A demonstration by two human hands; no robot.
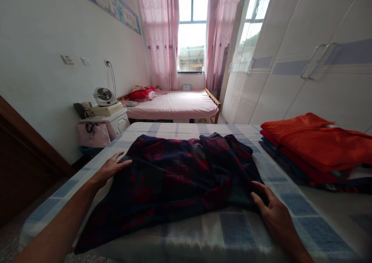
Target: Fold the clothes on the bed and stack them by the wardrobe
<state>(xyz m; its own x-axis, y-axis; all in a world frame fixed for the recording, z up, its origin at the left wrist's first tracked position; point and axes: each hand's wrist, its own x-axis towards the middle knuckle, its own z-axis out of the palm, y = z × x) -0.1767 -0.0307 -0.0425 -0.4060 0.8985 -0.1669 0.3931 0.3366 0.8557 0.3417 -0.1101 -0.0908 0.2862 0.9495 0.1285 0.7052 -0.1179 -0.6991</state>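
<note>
A dark navy garment [177, 174] with a red and green pattern lies spread and wrinkled on the bed in front of me. Part of it is folded over near the upper right, and one corner reaches towards the bed's near left edge. At the garment's left side, my left hand [110, 170] rests with its fingers apart, the tips touching the cloth. My right hand [270, 208] is at the opposite side, thumb and forefinger parted against the fabric's edge. Neither hand is closed round the cloth.
A stack of folded clothes, topped by an orange shirt [314, 139], sits to the right on the checked bedsheet [238, 228]. White wardrobes [290, 61] line the right side. Beyond are a pink-covered bed [180, 104] and a small fan [104, 95] above a white cabinet [119, 124].
</note>
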